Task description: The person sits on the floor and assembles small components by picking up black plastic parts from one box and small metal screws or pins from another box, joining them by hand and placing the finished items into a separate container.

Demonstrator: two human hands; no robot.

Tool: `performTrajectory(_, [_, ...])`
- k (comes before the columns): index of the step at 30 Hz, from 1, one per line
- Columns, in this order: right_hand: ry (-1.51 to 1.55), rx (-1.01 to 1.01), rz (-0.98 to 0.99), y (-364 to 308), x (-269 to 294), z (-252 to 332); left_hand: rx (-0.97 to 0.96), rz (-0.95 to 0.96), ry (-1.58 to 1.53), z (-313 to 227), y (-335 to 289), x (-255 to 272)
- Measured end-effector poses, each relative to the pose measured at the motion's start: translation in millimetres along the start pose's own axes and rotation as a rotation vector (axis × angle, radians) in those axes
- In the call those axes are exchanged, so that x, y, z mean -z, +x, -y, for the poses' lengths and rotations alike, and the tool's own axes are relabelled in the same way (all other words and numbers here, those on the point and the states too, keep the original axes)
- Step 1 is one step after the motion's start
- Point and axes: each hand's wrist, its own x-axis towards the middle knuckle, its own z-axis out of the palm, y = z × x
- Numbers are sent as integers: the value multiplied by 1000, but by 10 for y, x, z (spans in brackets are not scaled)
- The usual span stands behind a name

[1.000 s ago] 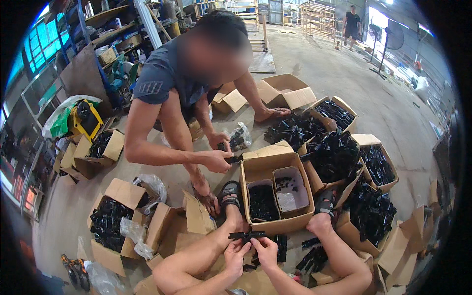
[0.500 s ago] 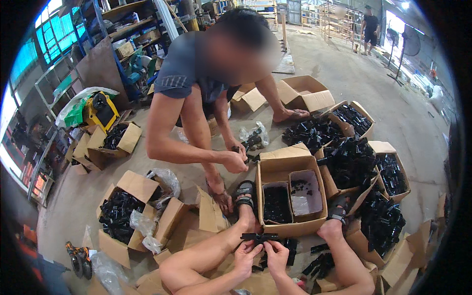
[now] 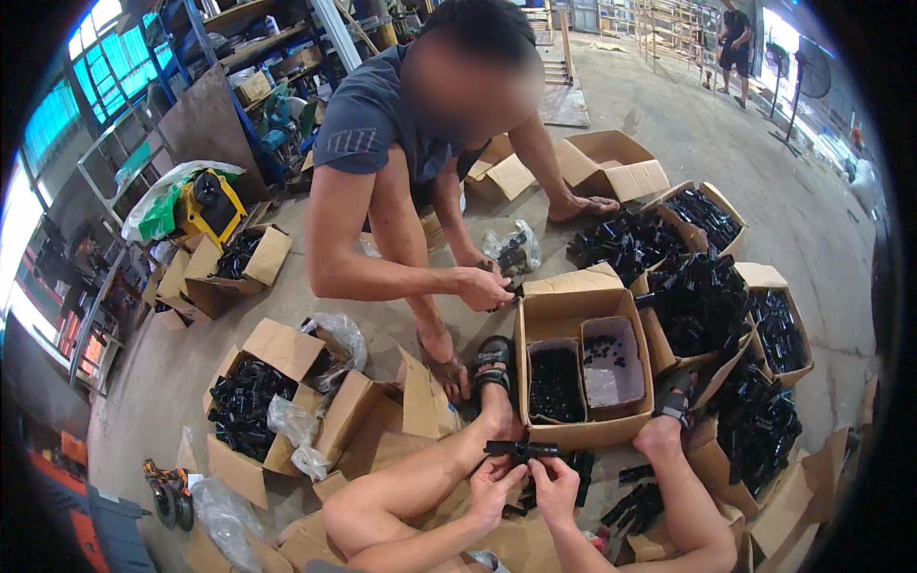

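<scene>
Between my shins, my left hand (image 3: 495, 485) and my right hand (image 3: 554, 485) pinch a black tubular plastic part (image 3: 522, 449) from below. It lies crosswise above my fingertips. Just beyond it stands an open cardboard box (image 3: 585, 437) holding two smaller trays. The left tray (image 3: 556, 382) is full of small black pieces, while only a few lie in the pale right tray (image 3: 616, 384). More black tubular parts (image 3: 632, 511) lie on the floor by my right leg, and some sit partly hidden behind my hands.
Across from me a crouching person (image 3: 382, 191) handles a dark part in both hands. Cardboard boxes heaped with black parts (image 3: 693, 306) stand on the right, another box (image 3: 250, 406) on the left. A cordless power tool (image 3: 170, 492) and plastic bags (image 3: 227, 520) lie at lower left.
The whole view has shifted slightly, so everything sits further right and the near things higher. My hands keep hold of the black tubular part. The distant person by the fans has moved a little.
</scene>
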Motion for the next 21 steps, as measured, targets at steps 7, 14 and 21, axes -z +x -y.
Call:
performTrajectory(7, [-22,-3,0,1,6,70,-27,8,30,-60,-36,-53])
performTrajectory(14, [28,-1,10,6,14,-8,11,8,-4,-29,-24,-48])
performTrajectory(21, [199,-128,-6,-26,-26,12,23,-3,-44,-64,-47,-68])
